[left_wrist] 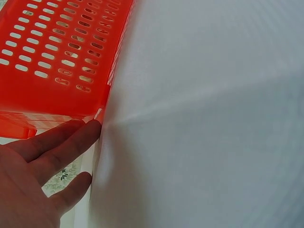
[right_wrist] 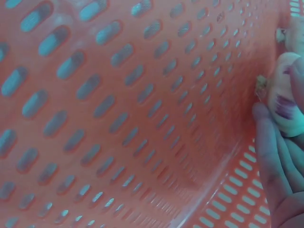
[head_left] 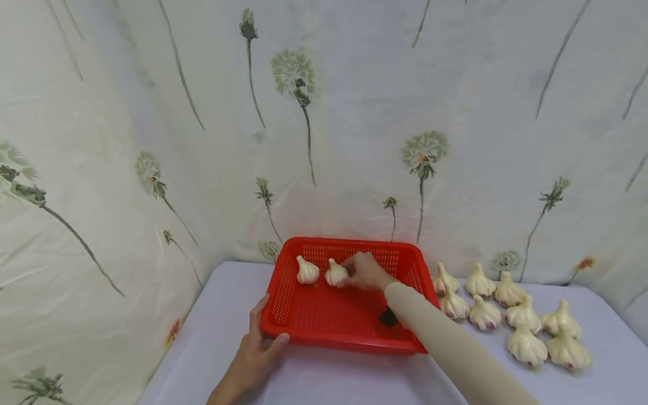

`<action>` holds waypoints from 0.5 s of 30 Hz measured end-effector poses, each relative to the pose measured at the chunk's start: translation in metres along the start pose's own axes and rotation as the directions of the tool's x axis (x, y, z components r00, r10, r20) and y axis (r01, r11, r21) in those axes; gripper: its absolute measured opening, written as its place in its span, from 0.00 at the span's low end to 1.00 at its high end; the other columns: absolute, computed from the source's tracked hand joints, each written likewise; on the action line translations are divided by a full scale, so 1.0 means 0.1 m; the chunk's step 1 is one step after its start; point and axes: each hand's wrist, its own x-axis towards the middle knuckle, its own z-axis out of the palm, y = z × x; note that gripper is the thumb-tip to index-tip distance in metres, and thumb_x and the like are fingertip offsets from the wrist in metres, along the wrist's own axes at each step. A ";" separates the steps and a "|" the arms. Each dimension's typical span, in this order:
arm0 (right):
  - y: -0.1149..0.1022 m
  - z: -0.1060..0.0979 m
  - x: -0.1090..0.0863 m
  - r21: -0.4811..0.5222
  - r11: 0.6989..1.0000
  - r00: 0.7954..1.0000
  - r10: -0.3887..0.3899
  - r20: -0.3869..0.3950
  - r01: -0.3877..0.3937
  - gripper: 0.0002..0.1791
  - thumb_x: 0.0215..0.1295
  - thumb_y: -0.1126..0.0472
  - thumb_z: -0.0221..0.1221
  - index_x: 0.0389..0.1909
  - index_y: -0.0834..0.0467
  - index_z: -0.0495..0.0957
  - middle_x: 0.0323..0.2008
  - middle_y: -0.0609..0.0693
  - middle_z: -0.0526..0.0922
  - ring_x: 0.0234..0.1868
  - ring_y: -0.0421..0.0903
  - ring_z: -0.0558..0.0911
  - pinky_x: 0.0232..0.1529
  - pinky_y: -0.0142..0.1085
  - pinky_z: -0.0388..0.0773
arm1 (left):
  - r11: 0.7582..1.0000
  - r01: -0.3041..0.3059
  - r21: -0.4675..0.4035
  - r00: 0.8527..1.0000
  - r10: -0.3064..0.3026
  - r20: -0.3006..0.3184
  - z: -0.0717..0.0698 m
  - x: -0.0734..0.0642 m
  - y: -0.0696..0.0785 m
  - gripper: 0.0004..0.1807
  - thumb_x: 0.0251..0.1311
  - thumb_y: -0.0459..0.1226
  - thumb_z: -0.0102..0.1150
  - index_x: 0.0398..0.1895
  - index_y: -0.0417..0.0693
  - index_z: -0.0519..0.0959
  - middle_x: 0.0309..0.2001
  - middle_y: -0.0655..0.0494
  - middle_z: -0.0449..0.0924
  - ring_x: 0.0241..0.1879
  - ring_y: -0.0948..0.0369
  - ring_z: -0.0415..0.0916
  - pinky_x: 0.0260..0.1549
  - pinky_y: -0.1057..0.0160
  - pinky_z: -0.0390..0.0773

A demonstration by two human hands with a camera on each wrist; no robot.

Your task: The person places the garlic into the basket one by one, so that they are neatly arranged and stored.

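A red plastic basket (head_left: 329,341) with slotted sides sits on the table. Inside it, toward the back, my right hand (head_left: 368,272) holds a garlic bulb (head_left: 335,273) between thumb and fingers. That bulb, streaked purple, also shows at the right edge of the right wrist view, with the fingers (right_wrist: 271,156) along its side. A second garlic bulb (head_left: 307,271) stands to its left in the basket. My left hand (head_left: 255,354) is at the basket's near left corner, fingers along the left side and thumb by the front rim. Its fingers are extended in the left wrist view.
Several garlic bulbs (head_left: 526,344) stand grouped on the table (head_left: 597,326) to the right of the basket. A small dark thing (head_left: 388,318) shows beside the right wrist. Behind the table hangs a pale cloth (head_left: 349,140) printed with dandelions.
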 end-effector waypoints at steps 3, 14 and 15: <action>-0.01 0.02 -0.01 -0.018 1.000 1.000 -0.016 -0.007 0.016 0.20 0.58 0.54 0.79 0.48 0.60 0.91 0.40 0.49 0.92 0.36 0.41 0.81 0.41 0.38 0.83 | 1.000 -0.005 -0.002 1.000 0.005 0.003 0.00 -0.01 -0.01 0.46 0.70 0.53 0.65 0.83 0.73 0.48 0.76 0.50 0.72 0.74 0.50 0.72 0.70 0.33 0.69; -0.04 0.02 -0.03 -0.080 0.997 1.000 -0.015 -0.012 0.014 0.17 0.60 0.55 0.78 0.47 0.59 0.92 0.40 0.50 0.93 0.36 0.41 0.83 0.42 0.39 0.84 | 1.000 -0.014 -0.011 1.000 0.014 0.004 -0.01 0.00 -0.02 0.46 0.70 0.53 0.65 0.83 0.74 0.47 0.76 0.52 0.72 0.74 0.52 0.72 0.72 0.33 0.66; -0.04 0.02 -0.03 -0.082 0.997 1.000 -0.012 -0.011 0.011 0.18 0.60 0.55 0.78 0.47 0.59 0.92 0.40 0.50 0.93 0.36 0.41 0.82 0.42 0.39 0.84 | 1.000 -0.013 -0.016 1.000 0.013 0.003 -0.01 0.00 -0.01 0.46 0.70 0.53 0.65 0.83 0.74 0.48 0.76 0.52 0.72 0.74 0.52 0.71 0.72 0.32 0.65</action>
